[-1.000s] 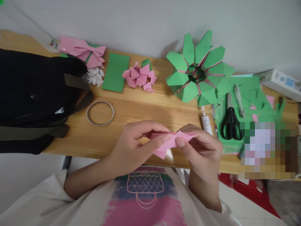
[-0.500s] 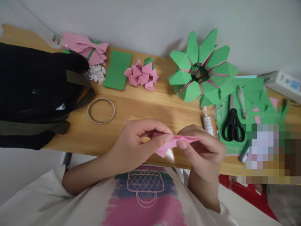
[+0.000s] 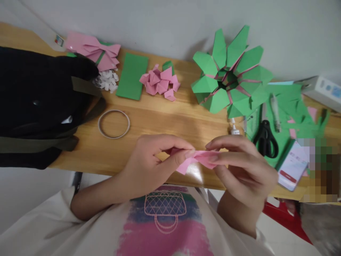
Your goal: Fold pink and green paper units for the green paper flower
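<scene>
Pinching pink paper (image 3: 199, 158) thumb-to-forefinger, left hand (image 3: 150, 161) opposite a half-open right hand (image 3: 246, 170) touching the paper.

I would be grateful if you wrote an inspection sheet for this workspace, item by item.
Surface: wooden table, with a glare patch at its front edge.
Work items: folded pink paper between the hands; pink folded pieces, green paper rectangle and petalled green paper form beyond.
Clutter: black bag, pale ring, white scraps, scissors, phone with lit screen, tube partly hidden.
Grips: left hand pinches the paper; right hand has fingers at its right end, hold unclear.
Cables: nothing seen.
Surroundings: pale wall behind; red object below, lower right; pixelated area at right unreadable.
</scene>
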The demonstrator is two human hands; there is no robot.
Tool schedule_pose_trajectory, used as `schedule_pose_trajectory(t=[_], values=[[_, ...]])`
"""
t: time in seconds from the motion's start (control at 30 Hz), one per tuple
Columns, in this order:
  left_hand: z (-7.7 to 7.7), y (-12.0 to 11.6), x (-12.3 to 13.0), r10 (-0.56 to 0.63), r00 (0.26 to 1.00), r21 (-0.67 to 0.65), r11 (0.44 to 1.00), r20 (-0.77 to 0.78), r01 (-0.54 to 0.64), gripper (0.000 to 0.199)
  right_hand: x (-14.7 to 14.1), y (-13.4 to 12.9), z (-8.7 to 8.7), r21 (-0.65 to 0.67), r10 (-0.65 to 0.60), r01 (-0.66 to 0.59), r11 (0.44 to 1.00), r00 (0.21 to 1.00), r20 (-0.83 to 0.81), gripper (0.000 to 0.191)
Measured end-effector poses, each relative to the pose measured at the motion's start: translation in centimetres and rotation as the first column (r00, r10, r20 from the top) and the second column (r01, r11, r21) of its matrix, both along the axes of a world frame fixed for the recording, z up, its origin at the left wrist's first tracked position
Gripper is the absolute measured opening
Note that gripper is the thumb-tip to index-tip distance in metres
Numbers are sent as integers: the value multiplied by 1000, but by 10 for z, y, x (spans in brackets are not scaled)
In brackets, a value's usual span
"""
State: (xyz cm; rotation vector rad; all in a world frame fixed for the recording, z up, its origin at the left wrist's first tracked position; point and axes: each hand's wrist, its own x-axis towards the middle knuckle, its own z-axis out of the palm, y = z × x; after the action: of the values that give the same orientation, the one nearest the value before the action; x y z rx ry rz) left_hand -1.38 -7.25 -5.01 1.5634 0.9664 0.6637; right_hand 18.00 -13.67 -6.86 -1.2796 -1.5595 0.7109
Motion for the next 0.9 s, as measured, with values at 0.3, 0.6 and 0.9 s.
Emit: schedule_pose_trajectory(t=[0.3, 0.6, 0.9], values=[[-1, 1, 0, 0, 1000, -37, 999, -1, 0, 14, 1, 1, 0, 13, 42, -42, 999, 999, -34, 28], [-2, 2, 0, -58, 998, -9, 998, -32, 58, 17, -3, 5, -1, 28, 56, -55, 998, 997, -48, 35], [-10, 4, 0, -36, 998, -181, 982, 55, 45, 13, -4, 4, -7, -122, 47, -66, 990, 987, -151, 38]])
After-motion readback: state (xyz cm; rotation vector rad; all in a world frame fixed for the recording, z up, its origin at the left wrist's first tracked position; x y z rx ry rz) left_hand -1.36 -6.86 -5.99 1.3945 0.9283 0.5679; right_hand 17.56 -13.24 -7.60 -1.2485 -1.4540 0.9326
